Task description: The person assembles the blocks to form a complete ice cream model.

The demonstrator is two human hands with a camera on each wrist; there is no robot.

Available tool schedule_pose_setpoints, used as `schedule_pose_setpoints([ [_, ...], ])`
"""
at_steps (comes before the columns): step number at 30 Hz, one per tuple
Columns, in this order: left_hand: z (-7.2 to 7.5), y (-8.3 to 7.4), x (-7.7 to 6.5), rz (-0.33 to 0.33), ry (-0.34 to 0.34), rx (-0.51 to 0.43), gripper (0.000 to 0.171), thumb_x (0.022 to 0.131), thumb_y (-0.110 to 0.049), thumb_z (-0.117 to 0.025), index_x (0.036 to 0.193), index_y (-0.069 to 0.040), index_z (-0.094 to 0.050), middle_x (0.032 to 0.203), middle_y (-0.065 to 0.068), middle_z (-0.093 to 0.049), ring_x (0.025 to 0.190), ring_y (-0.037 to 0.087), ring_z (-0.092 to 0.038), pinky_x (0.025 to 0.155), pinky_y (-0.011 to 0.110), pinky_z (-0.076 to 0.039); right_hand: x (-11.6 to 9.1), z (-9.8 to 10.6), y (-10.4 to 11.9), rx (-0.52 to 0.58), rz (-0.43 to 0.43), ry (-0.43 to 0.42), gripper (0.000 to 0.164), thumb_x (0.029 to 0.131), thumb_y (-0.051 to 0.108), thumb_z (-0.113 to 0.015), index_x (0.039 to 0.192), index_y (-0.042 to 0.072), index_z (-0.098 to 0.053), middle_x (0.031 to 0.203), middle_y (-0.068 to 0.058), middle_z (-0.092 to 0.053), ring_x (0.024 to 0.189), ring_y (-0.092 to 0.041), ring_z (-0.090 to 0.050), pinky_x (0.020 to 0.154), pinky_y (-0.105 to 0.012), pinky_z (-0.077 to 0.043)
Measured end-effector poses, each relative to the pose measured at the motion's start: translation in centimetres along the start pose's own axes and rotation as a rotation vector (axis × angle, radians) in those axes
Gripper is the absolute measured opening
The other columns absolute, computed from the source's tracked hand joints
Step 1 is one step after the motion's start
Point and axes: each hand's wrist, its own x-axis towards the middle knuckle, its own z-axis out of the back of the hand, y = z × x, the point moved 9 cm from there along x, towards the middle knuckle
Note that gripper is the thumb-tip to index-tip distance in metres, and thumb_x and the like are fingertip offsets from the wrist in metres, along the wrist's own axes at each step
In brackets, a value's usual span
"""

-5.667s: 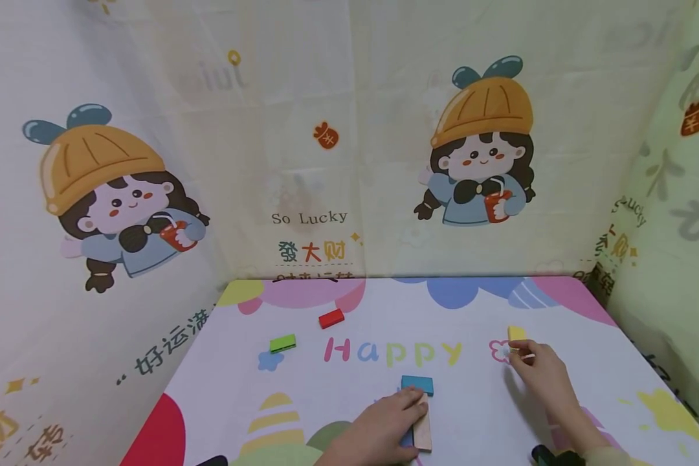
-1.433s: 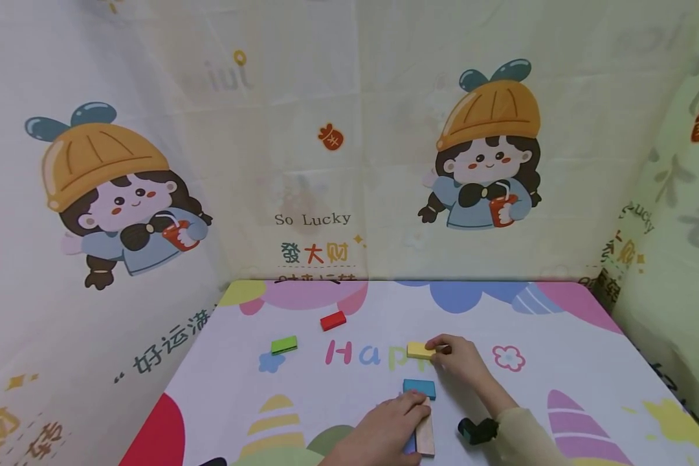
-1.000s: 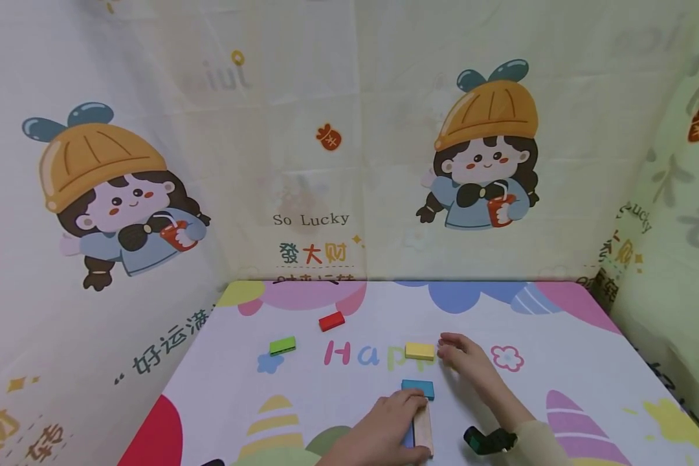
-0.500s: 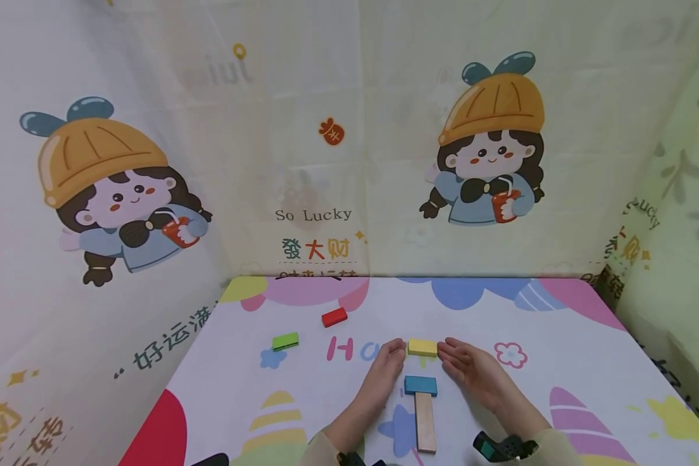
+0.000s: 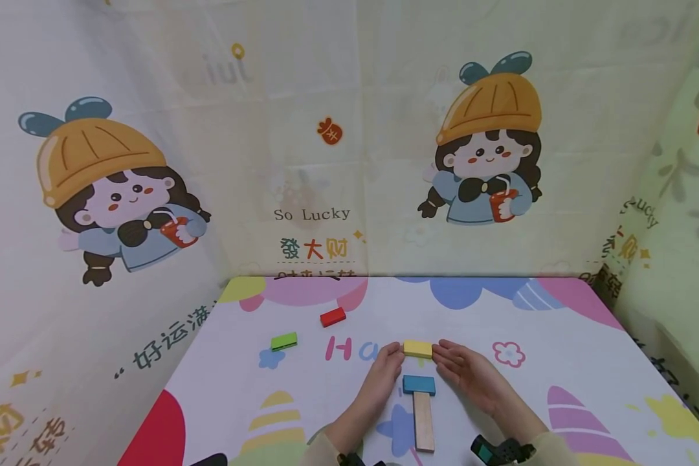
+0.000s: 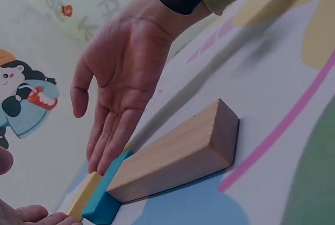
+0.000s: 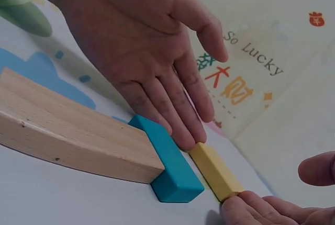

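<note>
A yellow block [image 5: 417, 349] lies flat on the table, its length running left to right. My left hand [image 5: 377, 380] is at its left end and my right hand [image 5: 470, 377] at its right end. Both hands hold their fingers straight, palms facing each other; in the right wrist view the fingertips of both touch the yellow block [image 7: 215, 172]. Closer to me lies a teal block [image 5: 419, 385], set crosswise against the far end of a long plain wooden block [image 5: 423, 422]. A narrow gap separates teal from yellow.
A green block [image 5: 283, 341] and a red block [image 5: 332, 316] lie farther back on the left of the printed table mat [image 5: 210, 388]. A patterned cloth [image 5: 384, 246] hangs behind the table and along both sides.
The yellow block came from the right to the middle in my right hand, which then let go. My left hand left the wooden block and moved up to the yellow block's left end.
</note>
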Motion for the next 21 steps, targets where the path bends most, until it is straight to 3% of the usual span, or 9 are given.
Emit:
schedule_pose_setpoints([
  [7,0.7,-0.1,-0.8,0.018,0.000,0.012,0.055,0.105,-0.045,-0.051,0.151,-0.013,-0.047,0.153,0.007,-0.051,0.142,0.028,-0.050,0.112,0.047,-0.046,-0.3,-0.6,-0.1,-0.044,0.022,0.018,0.059,0.112,0.026,-0.039,0.159,-0.006,-0.026,0.163,-0.026,-0.034,0.140,-0.026,-0.054,0.107,-0.031,-0.050],
  [14,0.8,0.3,-1.3,0.036,0.034,-0.052,0.058,0.105,-0.044,-0.052,0.151,-0.009,-0.047,0.154,0.009,-0.051,0.144,0.030,-0.048,0.114,0.047,-0.045,-1.1,-1.1,-0.3,-0.106,0.027,0.139,0.066,0.114,0.034,-0.031,0.160,-0.011,-0.016,0.164,-0.028,-0.027,0.142,-0.024,-0.052,0.111,-0.031,-0.047],
  [21,0.7,0.6,-2.0,0.078,0.048,-0.032,0.061,0.103,-0.047,-0.051,0.150,-0.008,-0.049,0.153,0.011,-0.052,0.145,0.031,-0.048,0.113,0.047,-0.046,-2.1,-0.9,-0.9,-0.096,0.009,0.197,0.068,0.114,0.034,-0.029,0.159,-0.013,-0.013,0.163,-0.028,-0.030,0.137,-0.022,-0.056,0.111,-0.033,-0.047],
])
